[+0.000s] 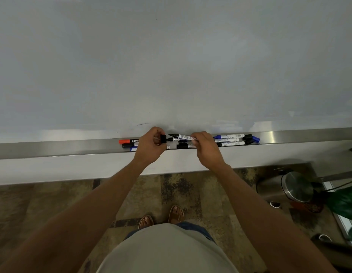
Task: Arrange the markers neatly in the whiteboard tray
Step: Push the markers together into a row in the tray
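Holding a small black cap [163, 139], the left hand [150, 145] faces the uncapped white-barrelled black marker [182, 137] gripped lengthwise by the right hand [205, 146], tip leftward.

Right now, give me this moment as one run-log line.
left hand: holds black cap | right hand: holds uncapped black marker | cap: off, facing tip | whiteboard tray: other markers lying

Below me: mottled brown-and-tan patterned floor [52, 203]. Brushed stainless-steel round-lidded bin [295, 187] stands at right, dark green broad-leaf plant [343, 201] just beside it. My brown sandals [176, 213] planted on floor.
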